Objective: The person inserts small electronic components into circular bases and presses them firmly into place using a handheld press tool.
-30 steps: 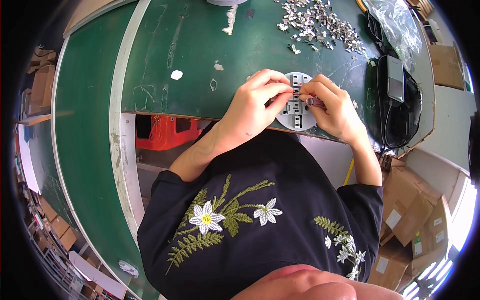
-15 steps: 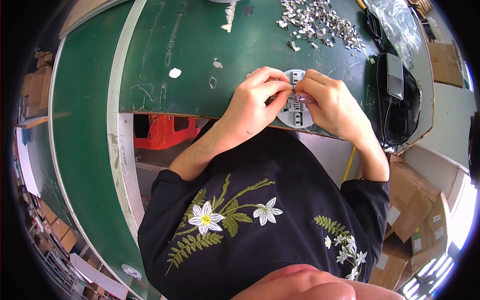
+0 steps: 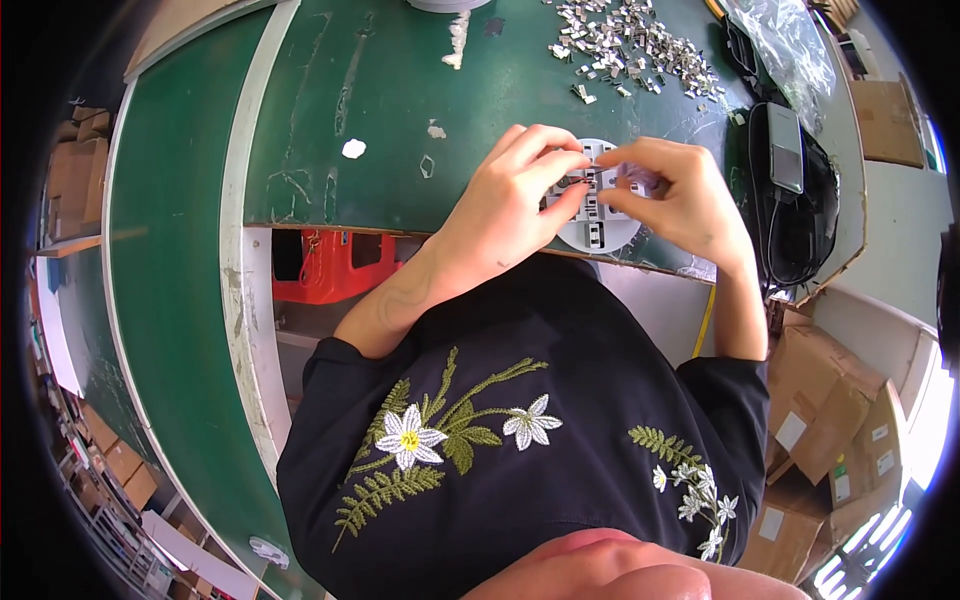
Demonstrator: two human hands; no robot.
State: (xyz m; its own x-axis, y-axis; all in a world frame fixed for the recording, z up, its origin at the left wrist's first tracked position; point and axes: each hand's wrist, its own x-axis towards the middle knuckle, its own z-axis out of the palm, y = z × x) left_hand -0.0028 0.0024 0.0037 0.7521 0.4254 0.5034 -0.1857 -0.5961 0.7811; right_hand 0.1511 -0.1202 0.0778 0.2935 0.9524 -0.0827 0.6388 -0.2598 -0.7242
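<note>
A round, light-grey plastic disc [image 3: 607,237] with several slots and small metal pieces lies at the table's near edge, between my two hands. My left hand [image 3: 525,190] is at its left side, fingers bent toward the middle. A small dark item [image 3: 574,182] shows between its thumb and fingers; I cannot make out its kind. On the right, my right hand [image 3: 685,195] is curled round a small tool with a translucent purple handle [image 3: 645,178]. Its thumb and index finger stand apart over the disc, and a thin shaft seems to point left. The fingers partly hide the disc's middle.
A heap of small metal clips [image 3: 635,45] lies on the green table [image 3: 400,100] beyond the disc. To the right are a black bag [image 3: 810,220], a silver-grey box-shaped device [image 3: 787,150] and clear plastic wrap [image 3: 785,50]. A red stool [image 3: 340,265] stands under the table.
My right hand has opened its pinch and shifted slightly right, with the purple handle now deeper in the palm. My left fingers have spread a little, and more of the disc shows.
</note>
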